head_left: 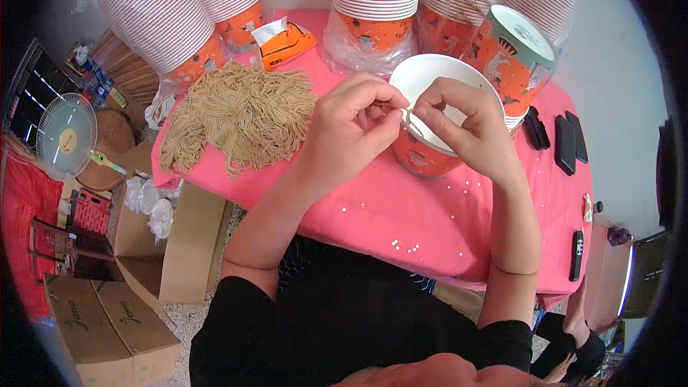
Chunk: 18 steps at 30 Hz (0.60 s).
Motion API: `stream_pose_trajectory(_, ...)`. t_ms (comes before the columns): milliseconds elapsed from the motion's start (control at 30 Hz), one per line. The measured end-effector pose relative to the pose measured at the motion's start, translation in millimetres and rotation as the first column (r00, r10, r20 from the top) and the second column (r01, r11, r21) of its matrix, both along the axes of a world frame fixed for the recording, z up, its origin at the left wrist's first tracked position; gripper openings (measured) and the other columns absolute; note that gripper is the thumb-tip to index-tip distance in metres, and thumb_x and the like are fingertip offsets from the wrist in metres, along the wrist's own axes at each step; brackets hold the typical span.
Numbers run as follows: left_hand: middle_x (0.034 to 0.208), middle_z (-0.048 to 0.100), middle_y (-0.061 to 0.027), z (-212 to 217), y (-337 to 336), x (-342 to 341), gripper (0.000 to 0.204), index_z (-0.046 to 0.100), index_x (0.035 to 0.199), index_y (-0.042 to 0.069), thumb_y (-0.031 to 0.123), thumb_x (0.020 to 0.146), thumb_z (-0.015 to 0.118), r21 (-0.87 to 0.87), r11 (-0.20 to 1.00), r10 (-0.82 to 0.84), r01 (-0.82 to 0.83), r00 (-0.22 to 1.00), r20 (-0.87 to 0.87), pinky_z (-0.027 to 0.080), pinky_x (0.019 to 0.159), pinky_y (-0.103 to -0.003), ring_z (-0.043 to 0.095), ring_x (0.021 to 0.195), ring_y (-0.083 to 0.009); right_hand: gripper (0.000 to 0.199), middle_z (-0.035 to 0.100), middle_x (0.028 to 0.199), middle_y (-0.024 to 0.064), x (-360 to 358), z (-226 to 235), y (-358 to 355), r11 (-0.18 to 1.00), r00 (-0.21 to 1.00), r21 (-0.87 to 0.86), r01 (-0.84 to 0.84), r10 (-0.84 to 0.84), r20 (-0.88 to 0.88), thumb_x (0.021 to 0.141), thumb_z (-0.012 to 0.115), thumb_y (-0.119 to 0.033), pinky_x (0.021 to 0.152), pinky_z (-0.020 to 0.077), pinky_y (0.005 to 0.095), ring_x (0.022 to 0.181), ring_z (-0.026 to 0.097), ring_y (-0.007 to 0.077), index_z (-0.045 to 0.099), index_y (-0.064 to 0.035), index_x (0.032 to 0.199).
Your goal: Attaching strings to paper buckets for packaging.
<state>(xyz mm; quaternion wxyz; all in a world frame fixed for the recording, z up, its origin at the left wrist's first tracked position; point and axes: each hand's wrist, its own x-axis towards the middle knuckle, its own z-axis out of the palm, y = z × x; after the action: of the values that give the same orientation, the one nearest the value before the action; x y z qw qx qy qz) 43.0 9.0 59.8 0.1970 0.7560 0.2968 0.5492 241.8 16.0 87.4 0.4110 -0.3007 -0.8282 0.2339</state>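
Observation:
An orange paper cup [423, 154] with a white inside stands on the pink tablecloth [401, 215] in front of me. My left hand [351, 129] and my right hand [462, 125] meet over its near rim, both pinching a short piece of tan string [410, 120] at the cup's edge. A heap of cut tan strings [240, 115] lies on the cloth to the left. A second orange cup [512, 64] with a pale lid leans just behind and right of the open one.
Tall stacks of orange cups [376, 0] line the table's far edge, beside an orange tissue box [283, 43]. Black phones [566, 140] and a remote [577, 254] lie at right. Cardboard boxes [107, 322], a small fan [66, 136] and a red crate sit on the floor at left.

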Motion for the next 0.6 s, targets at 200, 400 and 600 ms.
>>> stream_pose_trajectory(200, 0.082, 0.062, -0.0043, 8, -7, 0, 0.013, 0.059, 0.086, 0.001, -0.005, 0.075, 0.065, 0.017, 1.000, 0.002, -0.002, 1.000, -0.024, 0.047, 0.062, -0.023, 0.060, 0.071, -0.0092, 0.007, 0.061, 0.076, 0.0075, -3, 0, 0, 0.998, 1.000, 0.052, -0.023, 0.024, -0.010, 0.085, 0.063, -0.006, 0.060, 0.0446, 0.0297, 0.068, 0.057, 0.0158, 0.063, 0.0010, 0.086)
stream_pose_trajectory(400, 0.091, 0.062, -0.0018, 4, -8, -5, 0.016, 0.059, 0.097, 0.000, -0.005, 0.082, 0.060, -0.341, 0.914, -0.165, 0.219, 0.970, 0.180, 0.049, 0.077, -0.023, 0.060, 0.085, -0.0080, 0.005, 0.061, 0.076, 0.0098, -4, 1, -2, 0.994, 1.000, 0.111, -0.022, 0.021, 0.012, 0.084, 0.063, -0.004, 0.061, 0.0454, 0.0321, 0.068, 0.059, 0.0210, 0.063, 0.0010, 0.085)
stream_pose_trajectory(600, 0.085, 0.060, 0.0022, -5, -4, -4, 0.010, 0.059, 0.094, 0.001, 0.001, 0.084, 0.061, -0.488, 0.790, -0.249, 0.370, 0.922, 0.295, 0.046, 0.068, -0.020, 0.056, 0.079, -0.0032, 0.006, 0.061, 0.076, 0.0100, -4, 0, -1, 0.992, 1.000, 0.122, -0.012, 0.010, 0.015, 0.083, 0.064, -0.005, 0.060, 0.0454, 0.0321, 0.068, 0.059, 0.0210, 0.063, 0.0008, 0.084)
